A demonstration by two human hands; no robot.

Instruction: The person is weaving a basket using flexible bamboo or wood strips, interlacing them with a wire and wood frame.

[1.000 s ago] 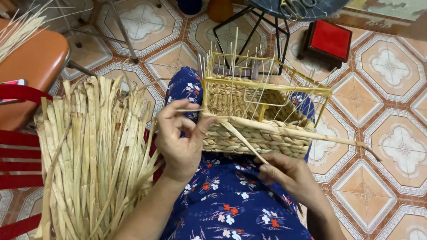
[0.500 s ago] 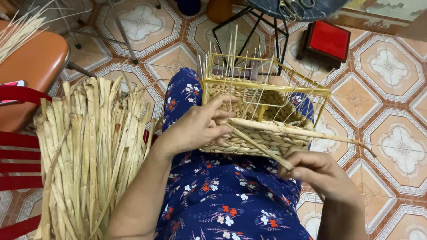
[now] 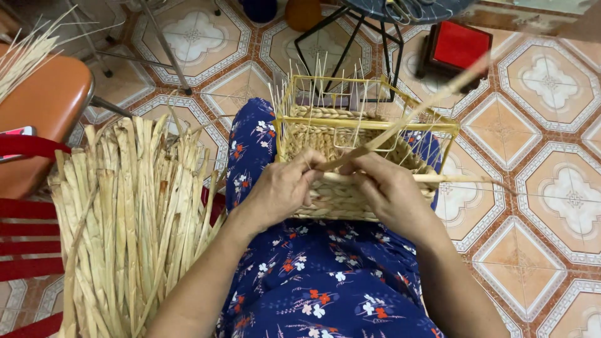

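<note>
A half-woven rectangular basket (image 3: 325, 141) of pale straw on a yellow wire frame rests on my lap, on a blue flowered dress. My left hand (image 3: 285, 188) grips the near wall of the basket and pinches a long straw strand (image 3: 413, 116). My right hand (image 3: 388, 188) holds the same strand beside it, at the basket's top edge. The strand rises up and to the right, blurred at its far end. A second strand (image 3: 463, 179) sticks out to the right along the rim. Thin upright stakes stand up from the frame.
A thick bundle of dried straw strips (image 3: 131, 219) lies to my left over a red chair (image 3: 25, 244). An orange stool (image 3: 44, 106) with more straw stands at the far left. A black metal table frame (image 3: 357, 37) and a red box (image 3: 460, 47) are ahead on the patterned tile floor.
My right hand has moved up from the lap to the basket's near wall and met the left hand. The strand now swings up to the right.
</note>
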